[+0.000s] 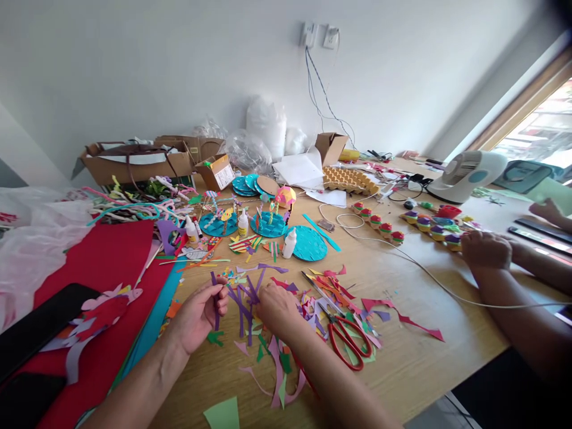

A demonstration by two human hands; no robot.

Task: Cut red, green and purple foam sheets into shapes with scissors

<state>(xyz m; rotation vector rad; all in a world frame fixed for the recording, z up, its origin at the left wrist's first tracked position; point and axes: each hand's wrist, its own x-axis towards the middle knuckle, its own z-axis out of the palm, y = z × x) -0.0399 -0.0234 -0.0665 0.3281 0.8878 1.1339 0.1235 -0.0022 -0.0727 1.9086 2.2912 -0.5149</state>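
My left hand (199, 316) is closed around a narrow purple paper strip (214, 277), which stands nearly upright between thumb and fingers. Just to the right, my right hand (277, 307) is curled with its fingertips among several purple paper strips (243, 307); the back of the hand partly hides the tips, which seem to pinch one strip. Coloured paper scraps (308, 304) lie beneath and around it. Red-handled scissors (348, 339) rest open on the scraps, to the right of my right forearm.
White glue bottles (289, 243) stand near blue discs (308, 244) with paper decorations. Red paper sheets (102, 280) lie left, under a black object (44, 328). A white cable (424, 271) crosses the table. Another person's hands (487, 250) are at right, near painted egg-carton pieces (431, 229) and a fan (467, 173).
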